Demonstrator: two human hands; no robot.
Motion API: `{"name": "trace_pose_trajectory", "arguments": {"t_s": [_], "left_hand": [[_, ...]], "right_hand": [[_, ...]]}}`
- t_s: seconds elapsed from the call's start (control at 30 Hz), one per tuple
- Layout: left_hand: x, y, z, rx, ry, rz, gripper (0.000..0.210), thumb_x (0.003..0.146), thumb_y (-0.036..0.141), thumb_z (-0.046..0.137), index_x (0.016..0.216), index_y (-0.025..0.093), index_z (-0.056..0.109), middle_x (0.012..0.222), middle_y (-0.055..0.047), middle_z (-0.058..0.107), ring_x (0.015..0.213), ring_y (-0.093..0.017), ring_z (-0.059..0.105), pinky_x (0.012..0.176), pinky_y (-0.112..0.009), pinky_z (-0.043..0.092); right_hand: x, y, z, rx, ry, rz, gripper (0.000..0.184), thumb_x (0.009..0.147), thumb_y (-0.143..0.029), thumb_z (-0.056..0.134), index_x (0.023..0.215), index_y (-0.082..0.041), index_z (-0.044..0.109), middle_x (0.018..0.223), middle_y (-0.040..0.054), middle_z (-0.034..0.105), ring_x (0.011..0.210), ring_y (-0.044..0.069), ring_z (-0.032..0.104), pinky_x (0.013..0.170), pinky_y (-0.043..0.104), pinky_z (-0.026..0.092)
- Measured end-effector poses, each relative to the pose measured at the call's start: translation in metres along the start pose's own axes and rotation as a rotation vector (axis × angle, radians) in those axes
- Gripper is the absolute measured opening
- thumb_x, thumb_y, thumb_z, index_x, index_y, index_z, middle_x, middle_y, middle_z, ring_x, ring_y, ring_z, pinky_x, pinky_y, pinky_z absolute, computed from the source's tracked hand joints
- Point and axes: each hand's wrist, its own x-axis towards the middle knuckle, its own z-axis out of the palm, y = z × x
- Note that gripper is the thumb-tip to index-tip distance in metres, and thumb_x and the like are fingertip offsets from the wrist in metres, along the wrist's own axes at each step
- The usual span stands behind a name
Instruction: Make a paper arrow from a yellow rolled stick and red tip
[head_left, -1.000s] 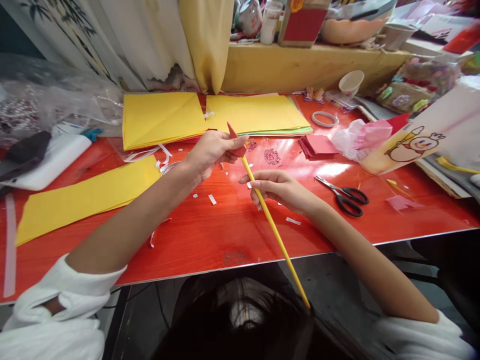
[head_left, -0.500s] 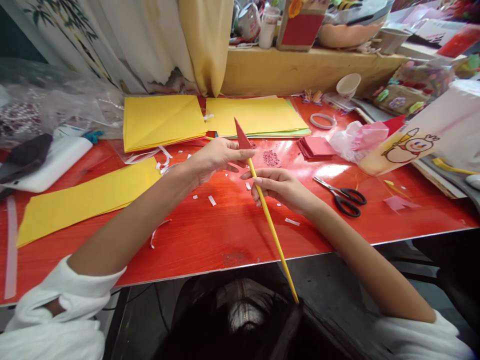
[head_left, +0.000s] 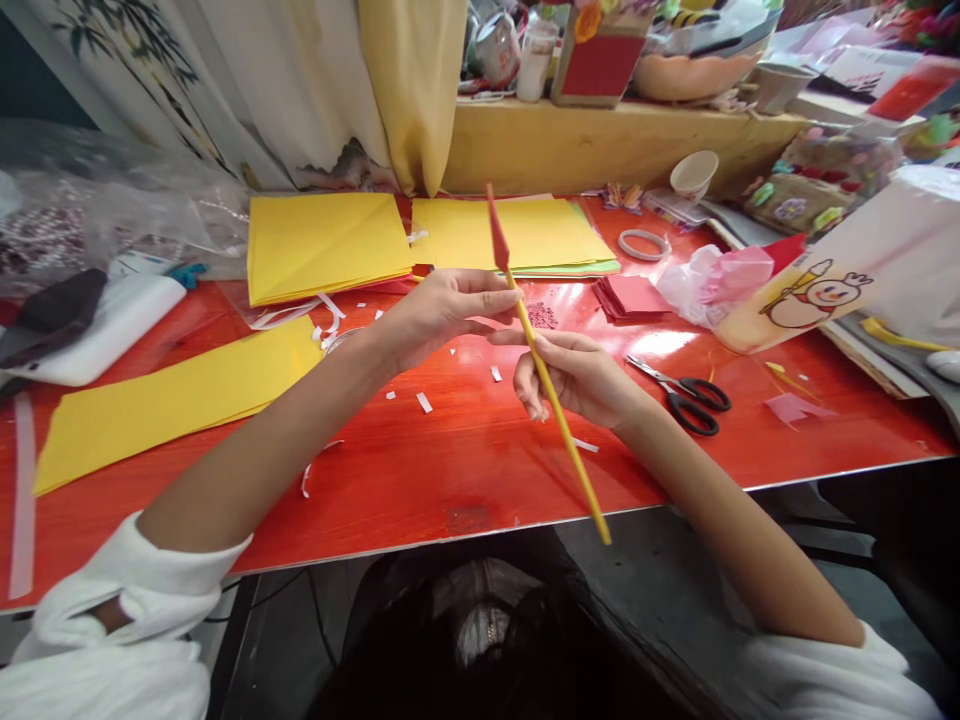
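Observation:
Between my hands is a thin yellow paper stick (head_left: 564, 428) with a folded red paper tip (head_left: 497, 232) at its far end. My left hand (head_left: 450, 315) pinches the stick just below the red tip. My right hand (head_left: 574, 375) grips it a little lower, thumb on top and the other fingers curled beneath. The stick slants, its lower end hanging past the table's front edge. Black-handled scissors (head_left: 686, 392) lie on the table to the right of my right hand. Small white paper scraps (head_left: 424, 402) are scattered below my hands.
Yellow paper stacks (head_left: 326, 245) lie at the back, and a long yellow strip pile (head_left: 180, 400) at left. Red paper squares (head_left: 631, 298), a tape ring (head_left: 643, 244) and a paper cup (head_left: 694, 175) sit back right. A printed plastic cup (head_left: 832, 270) leans over the right side.
The stick has moved up and away, so its red tip now stands clear above my left hand. My left hand has shifted from the red tip onto the stick below it.

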Motion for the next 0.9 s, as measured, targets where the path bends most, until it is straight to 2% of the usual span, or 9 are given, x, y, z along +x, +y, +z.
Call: {"name": "trace_pose_trajectory", "arguments": {"t_s": [0.1,0.2,0.3,0.4,0.47,0.6,0.67,0.8,0.9], "left_hand": [[0.000,0.002,0.003,0.003,0.109,0.059,0.014,0.076,0.025,0.063,0.070,0.013,0.059,0.072,-0.001,0.058,0.069,-0.008,0.056,0.068,-0.024,0.043],[0.004,0.004,-0.007,-0.010,0.312,0.137,0.014,0.078,0.025,0.060,0.071,0.014,0.056,0.071,0.000,0.057,0.067,-0.006,0.054,0.065,-0.022,0.042],[0.009,0.006,-0.026,-0.054,0.477,0.208,0.019,0.076,0.034,0.063,0.073,0.017,0.055,0.071,0.002,0.057,0.070,-0.006,0.052,0.062,-0.022,0.041],[0.012,0.005,-0.035,-0.061,0.556,0.219,0.029,0.074,0.047,0.063,0.073,0.020,0.053,0.069,0.002,0.059,0.085,-0.009,0.053,0.064,-0.022,0.040],[0.010,0.001,-0.027,-0.043,0.522,0.208,0.030,0.075,0.050,0.059,0.076,0.021,0.055,0.071,0.001,0.060,0.088,-0.010,0.055,0.066,-0.023,0.041],[0.003,-0.011,0.006,0.038,0.166,0.034,0.030,0.075,0.044,0.061,0.075,0.014,0.060,0.077,-0.006,0.063,0.077,-0.012,0.057,0.067,-0.026,0.043],[0.000,-0.013,0.017,0.092,0.073,0.014,0.028,0.077,0.039,0.060,0.074,0.012,0.061,0.077,-0.007,0.063,0.072,-0.011,0.056,0.066,-0.025,0.043],[0.000,-0.009,0.015,0.216,0.181,0.100,0.020,0.079,0.030,0.057,0.074,0.011,0.063,0.077,-0.005,0.062,0.074,-0.011,0.055,0.068,-0.023,0.043],[0.001,-0.005,0.010,0.265,0.185,0.108,0.017,0.080,0.026,0.055,0.075,0.012,0.063,0.078,-0.004,0.062,0.075,-0.010,0.055,0.068,-0.022,0.043]], "right_hand": [[-0.001,-0.002,0.000,-0.039,0.010,0.025,0.038,0.091,-0.036,0.044,0.121,-0.013,0.049,0.074,0.0045,0.068,0.059,0.012,0.066,0.054,0.023,0.054],[-0.004,-0.005,-0.002,-0.118,-0.036,0.090,0.038,0.088,-0.033,0.051,0.120,-0.014,0.049,0.078,0.0057,0.070,0.065,0.013,0.067,0.059,0.024,0.055],[-0.009,-0.010,-0.005,-0.226,-0.105,0.202,0.035,0.087,-0.032,0.053,0.115,-0.012,0.052,0.075,0.0066,0.070,0.064,0.013,0.067,0.061,0.025,0.055],[-0.011,-0.014,-0.008,-0.282,-0.095,0.229,0.032,0.088,-0.035,0.050,0.108,-0.011,0.054,0.071,0.0059,0.069,0.059,0.012,0.065,0.058,0.024,0.054],[-0.010,-0.013,-0.007,-0.282,-0.053,0.200,0.032,0.089,-0.038,0.047,0.107,-0.012,0.055,0.067,0.0048,0.068,0.057,0.012,0.065,0.056,0.023,0.053],[-0.005,-0.008,-0.002,-0.278,0.033,0.125,0.036,0.090,-0.040,0.044,0.111,-0.012,0.052,0.065,0.0037,0.067,0.057,0.012,0.065,0.056,0.023,0.053],[-0.005,-0.007,0.000,-0.302,0.039,0.112,0.038,0.090,-0.043,0.043,0.112,-0.013,0.051,0.066,0.0034,0.066,0.059,0.012,0.065,0.058,0.024,0.053],[-0.006,-0.010,-0.003,-0.347,0.032,0.076,0.044,0.090,-0.049,0.037,0.108,-0.013,0.055,0.070,0.0047,0.066,0.063,0.012,0.064,0.062,0.026,0.052],[-0.008,-0.013,-0.007,-0.393,0.132,0.020,0.038,0.089,-0.046,0.043,0.097,-0.013,0.060,0.074,0.0046,0.065,0.064,0.011,0.062,0.063,0.025,0.050]]}}
